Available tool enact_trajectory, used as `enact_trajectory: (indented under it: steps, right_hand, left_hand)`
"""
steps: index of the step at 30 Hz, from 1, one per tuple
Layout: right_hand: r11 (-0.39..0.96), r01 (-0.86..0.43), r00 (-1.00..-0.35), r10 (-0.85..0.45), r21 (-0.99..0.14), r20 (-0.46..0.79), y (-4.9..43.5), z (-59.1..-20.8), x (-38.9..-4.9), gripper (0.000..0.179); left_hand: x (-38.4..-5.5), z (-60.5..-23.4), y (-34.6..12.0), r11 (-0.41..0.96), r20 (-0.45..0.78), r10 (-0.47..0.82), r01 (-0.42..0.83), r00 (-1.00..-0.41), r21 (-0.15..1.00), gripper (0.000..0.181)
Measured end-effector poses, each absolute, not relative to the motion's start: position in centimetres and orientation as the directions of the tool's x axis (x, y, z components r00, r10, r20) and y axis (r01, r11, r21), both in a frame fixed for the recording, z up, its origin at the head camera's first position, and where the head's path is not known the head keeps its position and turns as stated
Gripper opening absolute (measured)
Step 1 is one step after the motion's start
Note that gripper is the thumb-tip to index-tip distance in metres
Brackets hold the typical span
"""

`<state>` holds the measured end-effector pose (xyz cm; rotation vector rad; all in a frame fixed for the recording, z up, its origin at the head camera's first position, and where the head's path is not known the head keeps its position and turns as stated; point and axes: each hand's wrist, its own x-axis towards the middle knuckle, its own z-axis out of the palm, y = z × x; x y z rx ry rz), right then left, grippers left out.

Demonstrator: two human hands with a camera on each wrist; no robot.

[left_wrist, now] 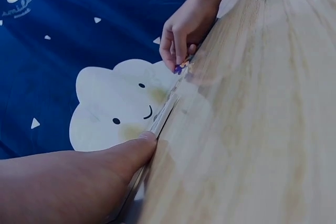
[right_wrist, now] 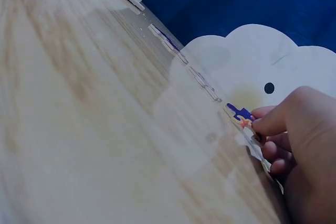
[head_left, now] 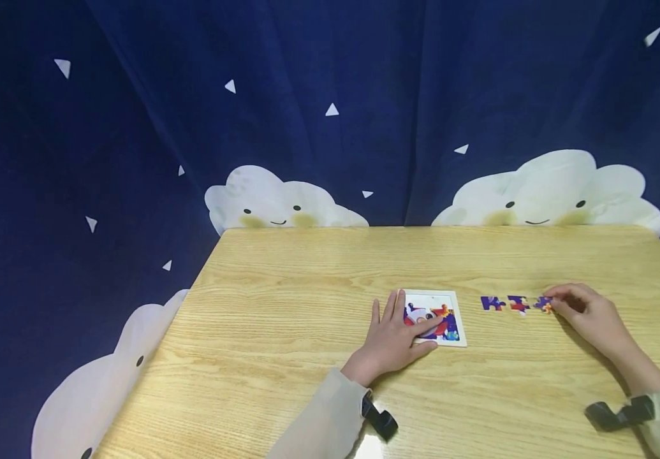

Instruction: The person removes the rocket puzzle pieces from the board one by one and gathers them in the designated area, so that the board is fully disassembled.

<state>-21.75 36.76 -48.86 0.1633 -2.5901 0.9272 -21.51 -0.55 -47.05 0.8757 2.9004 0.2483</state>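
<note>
My left hand point(head_left: 389, 338) lies spread over the left side of a small white-framed jigsaw puzzle point(head_left: 460, 328), its fingers straight across the picture. The picture is partly filled, with a bare white strip along the top. In the left wrist view the thumb point(left_wrist: 134, 153) rests along the frame's edge. Off to the right, my right hand point(head_left: 590, 319) pinches a purple and orange puzzle piece point(right_wrist: 241, 115) between thumb and forefinger, tilted up in the right wrist view. Two more purple and red pieces, one left point(head_left: 491, 303) and one nearer point(head_left: 518, 304), lie between frame and hand.
The light wooden table point(head_left: 261, 306) carries the puzzle and pieces. Behind it hangs a dark blue curtain point(head_left: 307, 51) with white triangles and smiling clouds, reaching the table's back edge. Black straps point(head_left: 380, 417) circle both wrists over pale sleeves.
</note>
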Motion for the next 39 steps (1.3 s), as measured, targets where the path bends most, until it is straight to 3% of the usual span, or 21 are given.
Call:
enact_trajectory:
  steps: [9, 16, 22, 32, 39]
  right_hand:
    - [0.832, -0.216, -0.922, -0.002, -0.510, 0.387, 36.6, -49.1, -22.0, 0.009]
    - [0.831, -0.190, -0.930, 0.018, -0.522, 0.367, 36.4, -49.1, -21.9, 0.010]
    - [0.828, -0.188, -0.927, 0.028, -0.529, 0.374, 36.3, -49.1, -21.8, 0.009]
    - [0.832, -0.195, -0.924, 0.022, -0.520, 0.383, 36.2, -49.1, -21.9, 0.007]
    - [0.834, -0.184, -0.933, 0.018, -0.521, 0.358, 36.3, -49.3, -21.8, 0.009]
  left_hand:
    - [-21.5, -46.8, -0.8, 0.811, -0.071, 0.575, 0.557, -0.815, 0.179, 0.048]
    - [-21.7, -46.7, -1.0, 0.801, -0.091, 0.589, 0.564, -0.803, 0.203, 0.050]
    - [-21.9, -47.2, -1.0, 0.801, -0.039, 0.572, 0.547, -0.820, 0.244, 0.057]
    - [-21.8, -47.7, -1.4, 0.776, 0.000, 0.580, 0.552, -0.815, 0.306, 0.040]
    - [-21.7, -47.7, -2.2, 0.746, 0.024, 0.612, 0.587, -0.790, 0.315, 0.047]
